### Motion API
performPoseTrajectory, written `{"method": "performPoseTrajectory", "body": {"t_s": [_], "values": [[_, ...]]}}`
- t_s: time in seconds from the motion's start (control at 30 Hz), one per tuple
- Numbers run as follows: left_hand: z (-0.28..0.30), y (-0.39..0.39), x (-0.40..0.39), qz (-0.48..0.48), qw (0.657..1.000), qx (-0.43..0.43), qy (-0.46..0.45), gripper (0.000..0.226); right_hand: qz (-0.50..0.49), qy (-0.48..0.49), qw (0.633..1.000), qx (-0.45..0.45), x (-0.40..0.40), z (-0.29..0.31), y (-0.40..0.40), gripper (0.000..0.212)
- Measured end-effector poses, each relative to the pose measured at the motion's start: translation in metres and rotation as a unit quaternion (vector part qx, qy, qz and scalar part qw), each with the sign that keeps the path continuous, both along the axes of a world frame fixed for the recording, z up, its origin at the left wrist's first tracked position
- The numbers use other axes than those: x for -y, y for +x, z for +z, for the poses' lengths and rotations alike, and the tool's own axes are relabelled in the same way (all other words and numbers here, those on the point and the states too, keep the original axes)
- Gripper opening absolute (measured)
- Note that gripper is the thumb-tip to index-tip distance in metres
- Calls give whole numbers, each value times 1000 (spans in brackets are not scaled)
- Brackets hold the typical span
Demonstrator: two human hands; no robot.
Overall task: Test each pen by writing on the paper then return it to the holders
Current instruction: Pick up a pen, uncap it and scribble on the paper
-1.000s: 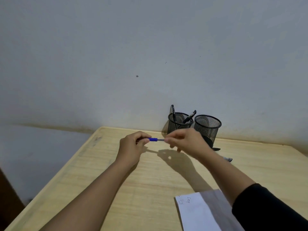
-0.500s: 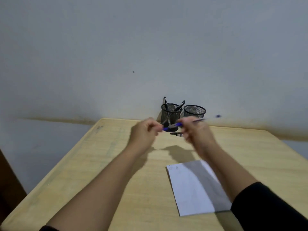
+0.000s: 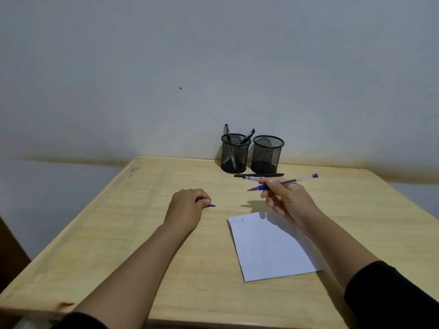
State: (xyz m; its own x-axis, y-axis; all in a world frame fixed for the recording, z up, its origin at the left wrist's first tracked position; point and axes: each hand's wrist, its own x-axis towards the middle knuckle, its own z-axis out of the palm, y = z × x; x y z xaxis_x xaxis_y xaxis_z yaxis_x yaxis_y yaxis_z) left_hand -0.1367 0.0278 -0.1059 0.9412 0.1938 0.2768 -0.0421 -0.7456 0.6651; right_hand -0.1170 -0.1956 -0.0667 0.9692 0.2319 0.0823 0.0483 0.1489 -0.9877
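My right hand (image 3: 286,199) holds a clear blue-ink pen (image 3: 299,180) above the table, its uncapped tip pointing left. My left hand (image 3: 187,206) rests on the wood, closed on the blue pen cap (image 3: 212,205), whose end sticks out past the fingers. A white sheet of paper (image 3: 268,248) with small marks at its top left corner lies below the right hand. Two black mesh holders stand at the back: the left holder (image 3: 235,154) has two dark pens in it, the right holder (image 3: 267,153) looks empty. Two more pens (image 3: 251,176) lie in front of the holders.
The wooden table (image 3: 118,233) stands against a plain grey wall. Its left edge runs diagonally from the far corner to the near left, and its front edge is close to my body.
The hands have pulled apart: the cap came off with the left hand, which dropped to the table. The right hand moved right with the bare pen. The view tilted down, showing more paper.
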Motion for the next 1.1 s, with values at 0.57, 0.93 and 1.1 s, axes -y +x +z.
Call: {"method": "performPoseTrajectory", "body": {"t_s": [0.57,0.93,1.1], "values": [[-11,-45,47,-96,993,23,62,36,96,-253,955,121,-3,-23,3,19],[-12,-44,47,-124,987,28,98,38,82,-303,931,187,-5,-26,3,20],[-11,-43,48,-122,987,28,102,38,79,-296,933,189,-5,-25,2,19]]}}
